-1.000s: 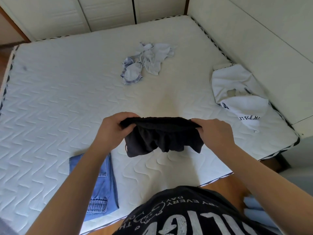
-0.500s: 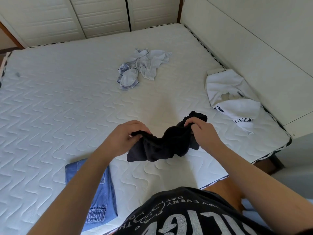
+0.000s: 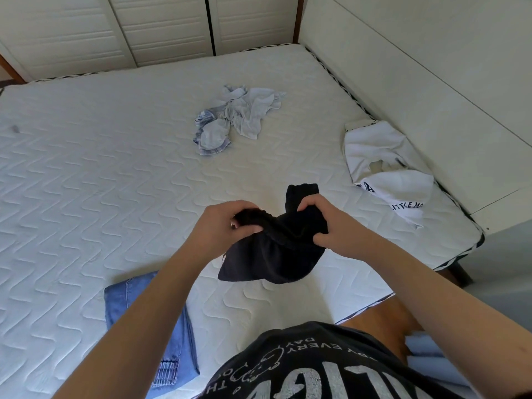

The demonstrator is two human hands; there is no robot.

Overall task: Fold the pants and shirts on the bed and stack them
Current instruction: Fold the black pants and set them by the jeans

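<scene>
White shirt [image 3: 397, 191]: "LITTLE MO…", cut off. Person's black tee [image 3: 311, 367]: "EVERY DAY", inverted.

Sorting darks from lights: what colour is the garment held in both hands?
Black: the garment, bunched between both hands, shows best in the head view.

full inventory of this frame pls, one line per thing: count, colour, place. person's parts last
black garment: 1, black, bunched and held up over the near middle of the mattress
folded jeans: 1, blue denim, near edge of the mattress, left of the person, partly hidden by the left forearm
crumpled garment: 1 heap, pale blue-white with plaid trim, middle of the mattress, far side
white shirt: 1, white with dark lettering, unfolded, right edge of the mattress by the wall
mattress: 1, white quilted, fills most of the view
closet doors: white panels, behind the bed
left hand: 1, grip on the black garment's left end
right hand: 1, grip on its right part
</scene>
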